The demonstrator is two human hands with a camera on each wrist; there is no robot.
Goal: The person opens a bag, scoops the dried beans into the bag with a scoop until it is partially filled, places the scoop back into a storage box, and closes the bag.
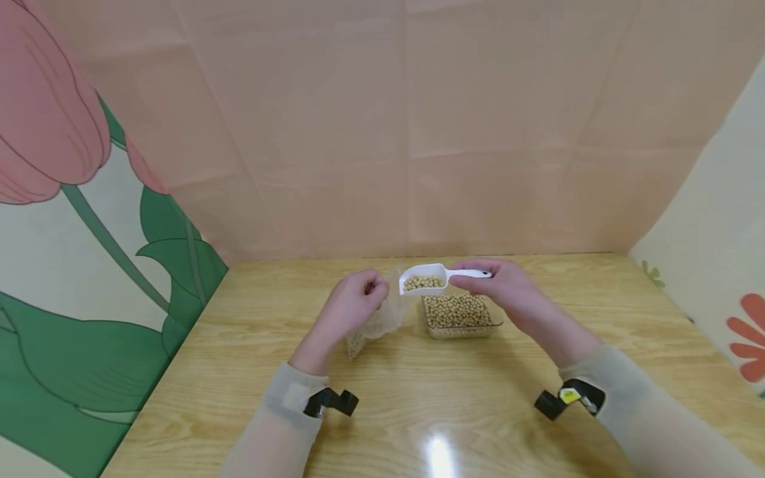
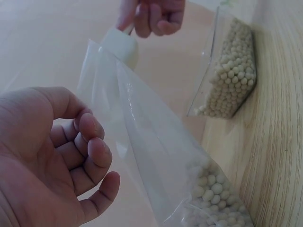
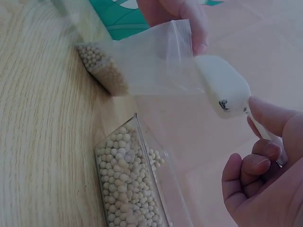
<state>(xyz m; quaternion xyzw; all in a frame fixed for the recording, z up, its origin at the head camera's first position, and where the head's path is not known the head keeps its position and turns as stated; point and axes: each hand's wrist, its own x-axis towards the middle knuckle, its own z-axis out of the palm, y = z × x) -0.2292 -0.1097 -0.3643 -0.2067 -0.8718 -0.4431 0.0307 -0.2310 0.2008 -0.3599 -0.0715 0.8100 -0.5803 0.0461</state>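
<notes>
My left hand [image 1: 357, 300] pinches the upper edge of a clear plastic bag [image 1: 388, 317]. Pale round beans [image 2: 215, 194] fill the bag's bottom, which meets the table in the right wrist view. With thumb and fingers my right hand [image 1: 501, 287] grips the handle of a white scoop [image 1: 445, 271]. Beans [image 1: 423, 283] lie in the scoop, whose front end is at the bag's mouth. Below the scoop stands a clear plastic box [image 1: 460, 333] heaped with the same beans [image 3: 125, 184]. From the right wrist the scoop's underside shows, hiding its load.
Both hands are above a wood-grain table [image 1: 382, 398]. A plain pinkish backdrop [image 1: 406, 133] rises behind the table. Printed panels stand on either side, the left one with a large tulip [image 1: 48, 106], the right one with a red flower [image 1: 750, 338].
</notes>
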